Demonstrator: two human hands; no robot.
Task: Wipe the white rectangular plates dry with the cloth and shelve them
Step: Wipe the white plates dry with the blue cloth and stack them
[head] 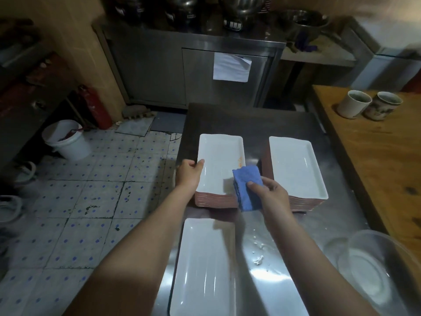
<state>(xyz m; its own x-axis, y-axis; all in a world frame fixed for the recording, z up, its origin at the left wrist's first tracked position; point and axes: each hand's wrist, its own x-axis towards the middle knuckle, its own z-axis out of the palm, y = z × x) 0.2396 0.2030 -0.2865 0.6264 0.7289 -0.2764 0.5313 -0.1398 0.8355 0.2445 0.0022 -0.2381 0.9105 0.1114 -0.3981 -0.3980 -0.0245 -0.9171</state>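
Three groups of white rectangular plates lie on a steel table [262,124]. The left stack [218,160] has an orange smear near its right rim. My left hand [189,172] grips this stack's top plate by the left edge, thumb on the rim. My right hand [271,192] holds a folded blue cloth [247,188] over the plate's near right corner. A second stack [296,165] stands to the right. Another plate [205,270] lies nearest to me.
Water drops [258,258] sit on the steel beside the near plate. A clear bowl [373,270] is at the near right. Two cups [369,106] stand on a wooden counter [376,160]. A white bucket [68,140] and a red extinguisher [95,106] are on the tiled floor.
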